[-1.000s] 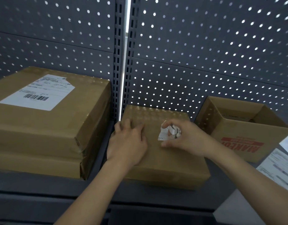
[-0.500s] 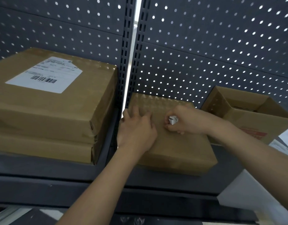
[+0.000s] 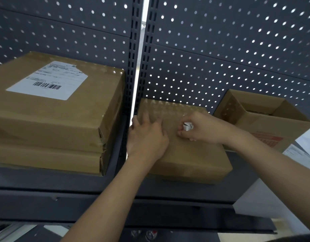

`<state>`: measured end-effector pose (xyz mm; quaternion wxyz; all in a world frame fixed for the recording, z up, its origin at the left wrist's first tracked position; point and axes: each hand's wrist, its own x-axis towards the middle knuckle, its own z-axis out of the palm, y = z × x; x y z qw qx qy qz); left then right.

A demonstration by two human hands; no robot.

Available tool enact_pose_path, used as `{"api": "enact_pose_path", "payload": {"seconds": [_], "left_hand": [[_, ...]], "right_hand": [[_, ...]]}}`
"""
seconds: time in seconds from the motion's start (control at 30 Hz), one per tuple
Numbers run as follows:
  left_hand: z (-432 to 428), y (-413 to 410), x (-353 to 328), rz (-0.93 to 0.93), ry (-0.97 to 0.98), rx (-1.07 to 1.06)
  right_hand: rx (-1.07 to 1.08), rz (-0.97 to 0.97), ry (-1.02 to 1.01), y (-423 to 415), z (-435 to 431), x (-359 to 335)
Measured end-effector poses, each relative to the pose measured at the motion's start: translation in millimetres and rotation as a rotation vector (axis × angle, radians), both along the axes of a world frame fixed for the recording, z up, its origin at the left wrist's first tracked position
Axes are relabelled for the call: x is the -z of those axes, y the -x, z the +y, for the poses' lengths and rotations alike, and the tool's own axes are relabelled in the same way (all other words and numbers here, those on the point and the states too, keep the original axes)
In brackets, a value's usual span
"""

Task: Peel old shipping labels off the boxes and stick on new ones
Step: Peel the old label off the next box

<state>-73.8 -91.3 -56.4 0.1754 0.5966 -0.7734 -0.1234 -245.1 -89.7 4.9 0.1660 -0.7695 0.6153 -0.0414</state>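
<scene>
Dark pegboard shelf [image 3: 67, 182] held a flat box [image 3: 189, 154]. Left hand [image 3: 147, 137] pressed flat at nine o'clock; right hand [image 3: 201, 128] clutched a crumpled label [image 3: 187, 126]. Steadying helps peeling.

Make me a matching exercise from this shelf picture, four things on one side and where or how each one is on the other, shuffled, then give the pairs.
Things:
1. left hand
2. right hand
3. labelled box
4. open box

States:
A. far right of the shelf, top flaps open
B. closed on a crumpled white label
C. top of the stack on the left
D. flat on the middle box

Pairs: 1-D, 2-B, 3-C, 4-A
</scene>
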Motion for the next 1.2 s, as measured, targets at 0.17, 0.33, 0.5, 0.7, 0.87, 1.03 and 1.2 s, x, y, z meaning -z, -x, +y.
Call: {"api": "enact_pose_path", "payload": {"seconds": [0.17, 0.33, 0.5, 0.7, 0.87, 1.03, 1.2], "left_hand": [[0, 1, -1, -0.013, -0.002, -0.002], [1, 1, -1, -0.009, 0.001, -0.007], [2, 0, -2, 0.001, -0.004, -0.001], [1, 0, -1, -0.008, 0.001, -0.005], [0, 1, -1, -0.012, -0.002, -0.006], [1, 0, -1, -0.018, -0.001, -0.003], [1, 1, -1, -0.012, -0.001, -0.004]], "right_hand": [[-0.046, 0.256, 0.076, -12, 0, 4], [-0.048, 0.32, 0.104, -17, 0, 10], [0.003, 0.158, -0.003, -6, -1, 8], [0.091, -0.209, -0.018, 14, 5, 3], [0.002, 0.038, 0.067, 1, 5, 8], [-0.019, 0.192, 0.076, -9, 0, 10], [-0.024, 0.133, -0.023, -11, -2, 5]]}}
